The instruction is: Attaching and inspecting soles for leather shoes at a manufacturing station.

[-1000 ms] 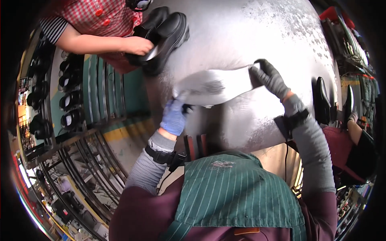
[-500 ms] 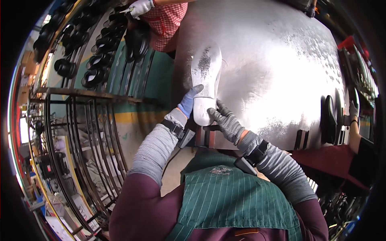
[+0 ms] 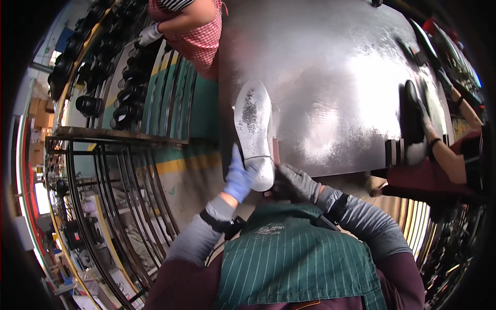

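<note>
A shoe lies with its pale, silvery-white sole (image 3: 253, 121) facing up and its heel toward me, at the table's left near side. Dark scuffing runs down the middle of the forepart. My left hand (image 3: 238, 178), in a blue glove, grips the heel end from the left, with the thumb over the sole and the fingers along the side. My right hand (image 3: 299, 183), gloved in dark grey, reaches in from the right with fingers stretched out. Its fingertips are beside the heel's right edge; whether they touch it is unclear. The shoe's upper is mostly hidden underneath.
The metal-topped table (image 3: 310, 67) stretches away ahead. At left stand metal racks (image 3: 124, 135) with black shoes (image 3: 126, 106). A co-worker in a red checked apron (image 3: 199, 39) stands at the far left. Another person's hand (image 3: 428, 132) is by a dark shoe (image 3: 412, 111) at right.
The shoe and both hands sit lower in view, while the view itself has shifted. My right thumb has come off the heel, and those fingers have straightened. The person at right has reached further in.
</note>
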{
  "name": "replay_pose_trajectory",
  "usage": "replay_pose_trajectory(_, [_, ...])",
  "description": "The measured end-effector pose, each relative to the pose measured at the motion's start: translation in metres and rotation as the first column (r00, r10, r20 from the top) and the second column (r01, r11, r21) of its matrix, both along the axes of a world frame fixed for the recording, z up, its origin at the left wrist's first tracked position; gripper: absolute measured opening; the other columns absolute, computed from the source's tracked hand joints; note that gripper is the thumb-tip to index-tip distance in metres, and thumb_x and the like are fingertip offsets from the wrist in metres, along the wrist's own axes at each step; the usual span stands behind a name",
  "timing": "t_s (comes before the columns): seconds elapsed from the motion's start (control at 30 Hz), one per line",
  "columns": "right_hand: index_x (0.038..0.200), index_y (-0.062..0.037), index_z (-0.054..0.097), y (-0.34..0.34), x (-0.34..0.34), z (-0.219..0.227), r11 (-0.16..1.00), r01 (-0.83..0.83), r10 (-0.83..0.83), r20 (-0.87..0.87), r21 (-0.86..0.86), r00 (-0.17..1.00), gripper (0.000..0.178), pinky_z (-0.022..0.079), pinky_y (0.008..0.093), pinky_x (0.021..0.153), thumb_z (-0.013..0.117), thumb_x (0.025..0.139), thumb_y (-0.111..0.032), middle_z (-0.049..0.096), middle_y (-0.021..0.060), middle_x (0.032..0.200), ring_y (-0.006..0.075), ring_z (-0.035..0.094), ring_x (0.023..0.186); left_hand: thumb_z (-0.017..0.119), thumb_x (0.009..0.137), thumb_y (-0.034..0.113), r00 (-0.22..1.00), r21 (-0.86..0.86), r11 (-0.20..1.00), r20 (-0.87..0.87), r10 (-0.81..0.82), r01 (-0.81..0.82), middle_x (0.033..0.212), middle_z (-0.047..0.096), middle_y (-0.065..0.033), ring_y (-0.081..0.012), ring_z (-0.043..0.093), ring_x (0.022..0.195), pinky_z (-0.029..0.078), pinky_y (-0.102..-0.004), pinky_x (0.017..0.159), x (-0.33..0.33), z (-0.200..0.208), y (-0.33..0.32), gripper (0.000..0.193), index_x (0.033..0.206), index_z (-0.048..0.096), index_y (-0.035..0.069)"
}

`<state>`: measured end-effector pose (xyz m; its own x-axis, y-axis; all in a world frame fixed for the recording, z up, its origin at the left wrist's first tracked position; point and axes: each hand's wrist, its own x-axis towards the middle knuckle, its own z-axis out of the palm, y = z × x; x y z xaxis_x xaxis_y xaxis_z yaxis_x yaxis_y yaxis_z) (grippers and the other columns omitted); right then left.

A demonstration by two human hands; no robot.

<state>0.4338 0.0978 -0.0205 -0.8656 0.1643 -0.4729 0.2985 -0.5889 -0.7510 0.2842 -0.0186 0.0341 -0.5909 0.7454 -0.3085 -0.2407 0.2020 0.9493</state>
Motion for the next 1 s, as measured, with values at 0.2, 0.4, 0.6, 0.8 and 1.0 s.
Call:
replay_pose_trajectory(0.2, [0.11, -0.0068, 0.059, -0.056, 0.007, -0.142, 0.962, -0.081, 0.115, -0.116, 0.261, 0.986, 0.025, 0.048, 0.029, 0.071, 0.057, 0.09, -0.021, 0.061, 0.0061, 0.087, 0.0153, 0.058, 0.08, 0.084, 0.057, 0.035, 0.662, -0.373, 0.926, -0.707, -0.248, -0.052, 0.144, 0.013, -0.0286, -0.0406, 0.038, 0.125, 0.039, -0.0421, 0.1, 0.038, 0.027, -0.002, 0.124, 0.146, 0.001, 0.007])
replay_pose_trajectory(0.4, [0.107, -0.0083, 0.059, -0.102, -0.011, -0.262, 0.638, 0.275, -0.093, -0.282, 0.72, 0.955, 0.019, 0.048, 0.0296, 0.066, 0.055, 0.09, -0.016, 0.062, 0.0056, 0.084, 0.0154, 0.058, 0.074, 0.08, 0.058, 0.042, 0.542, -0.517, 0.851, -0.743, -0.394, -0.09, 0.138, 0.023, -0.0302, -0.0439, 0.057, 0.098, 0.051, -0.0441, 0.082, 0.045, 0.029, 0.008, 0.117, 0.144, 0.009, 0.006])
replay_pose_trajectory(0.6, [0.102, -0.0082, 0.056, -0.08, 0.028, -0.031, 0.937, 0.179, -0.147, -0.126, 0.301, 0.981, 0.016, 0.045, 0.025, 0.056, 0.046, 0.091, -0.005, 0.061, 0.0014, 0.078, 0.0106, 0.053, 0.061, 0.077, 0.063, 0.02, 0.875, -0.109, 0.993, -0.483, -0.009, -0.05, 0.118, 0.043, -0.0176, -0.0263, 0.048, 0.108, 0.046, -0.0375, 0.089, 0.009, -0.023, -0.044, 0.094, 0.137, 0.02, 0.008])
replay_pose_trajectory(0.8, [0.103, -0.0045, 0.057, -0.02, 0.083, 0.068, 0.938, 0.343, -0.338, -0.08, 0.054, 0.938, 0.018, 0.047, 0.0251, 0.058, 0.052, 0.092, -0.018, 0.062, 0.0051, 0.078, 0.012, 0.057, 0.064, 0.079, 0.062, 0.018, 0.953, 0.092, 0.953, -0.129, -0.275, 0.287, 0.11, 0.043, -0.01, -0.02, 0.046, 0.101, 0.044, -0.0343, 0.088, 0.041, 0.026, 0.002, 0.083, 0.126, 0.027, 0.009])
replay_pose_trajectory(1.0, [0.1, -0.0138, 0.057, 0.04, 0.196, 0.083, 0.579, 0.712, -0.678, 0.25, -0.398, 0.691, 0.034, 0.028, 0.0241, 0.042, 0.049, 0.093, -0.046, 0.027, -0.0065, 0.051, 0.0086, 0.027, 0.041, 0.064, 0.081, 0.036, 0.563, 0.137, 0.635, 0.348, -0.749, 0.76, 0.108, 0.05, -0.0115, -0.0234, 0.054, 0.098, 0.045, -0.0359, 0.088, 0.098, 0.003, 0.15, 0.066, 0.13, 0.035, 0.003])
